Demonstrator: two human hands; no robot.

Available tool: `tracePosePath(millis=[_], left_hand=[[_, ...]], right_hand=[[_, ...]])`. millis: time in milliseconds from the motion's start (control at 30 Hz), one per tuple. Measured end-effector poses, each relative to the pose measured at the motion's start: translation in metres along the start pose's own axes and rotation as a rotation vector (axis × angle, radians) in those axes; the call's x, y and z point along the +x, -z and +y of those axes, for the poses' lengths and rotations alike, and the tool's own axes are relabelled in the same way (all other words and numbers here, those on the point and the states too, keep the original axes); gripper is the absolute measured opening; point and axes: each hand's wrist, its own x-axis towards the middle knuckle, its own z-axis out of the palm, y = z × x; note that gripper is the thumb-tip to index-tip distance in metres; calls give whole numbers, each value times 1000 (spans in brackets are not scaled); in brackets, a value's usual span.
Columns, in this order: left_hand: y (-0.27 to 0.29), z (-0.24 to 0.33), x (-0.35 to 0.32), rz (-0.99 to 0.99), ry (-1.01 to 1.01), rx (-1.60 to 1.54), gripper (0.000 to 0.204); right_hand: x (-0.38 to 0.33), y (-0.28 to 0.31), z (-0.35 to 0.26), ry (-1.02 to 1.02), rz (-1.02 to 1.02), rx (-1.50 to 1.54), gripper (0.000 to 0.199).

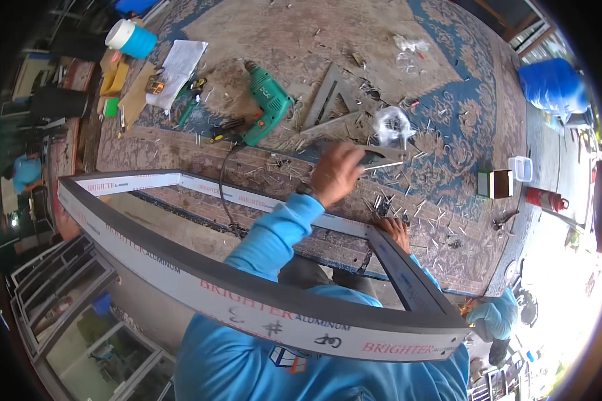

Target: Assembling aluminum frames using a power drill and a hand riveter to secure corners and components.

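Note:
A long four-sided aluminum frame (247, 284), dark grey with white printed film, slants across the front, its near side close to my chest. My left arm reaches through its opening. Over the carpeted table, my left hand (338, 172) is slightly blurred, with curled fingers beside a flat silver metal tool (383, 156); whether it grips the tool is unclear. At the frame's far right corner, my right hand (396, 232) is closed around the bar, partly hidden by it. Many loose screws (384, 204) lie scattered near both hands.
A green power drill (267, 107) lies beyond the frame, its cord running under it. Beside it are a metal set square (331, 100) and a clear plastic bag (393, 125). A small box (495, 184) and red bottle (547, 199) stand right. A co-worker (498, 314) is at lower right.

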Motion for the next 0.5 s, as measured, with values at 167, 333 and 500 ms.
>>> tracePosePath(millis=[167, 333, 500], left_hand=[[65, -130, 17, 198, 586, 608, 104], [89, -178, 38, -56, 585, 449, 120], [176, -132, 15, -50, 375, -121, 65]], right_hand=[[-1, 30, -20, 152, 75, 252, 44], [4, 34, -34, 132, 104, 306, 46], [4, 23, -29, 55, 42, 221, 42]])
